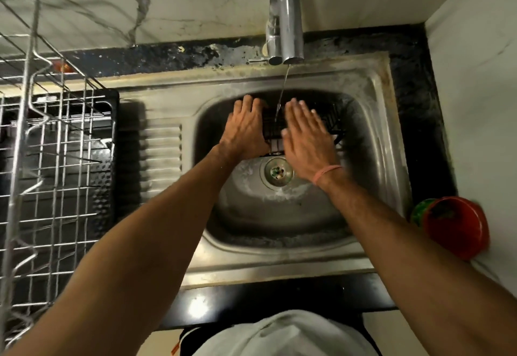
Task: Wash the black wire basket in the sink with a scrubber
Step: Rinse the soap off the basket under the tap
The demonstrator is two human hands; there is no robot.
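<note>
The black wire basket (pixel 272 129) lies in the far half of the steel sink (pixel 372 137), under a thin stream of water from the tap (pixel 285 19). My left hand (pixel 246 129) grips the basket's left end, fingers curled over its edge. My right hand (pixel 306 134) lies flat with straight fingers on top of the basket's right part, slightly blurred. Most of the basket is hidden under both hands. No scrubber is in view.
A steel wire dish rack (pixel 56 145) stands on the drainboard at the left. A red bowl (pixel 456 227) with something green behind it sits on the counter at the right. The drain (pixel 278 172) is just in front of the basket.
</note>
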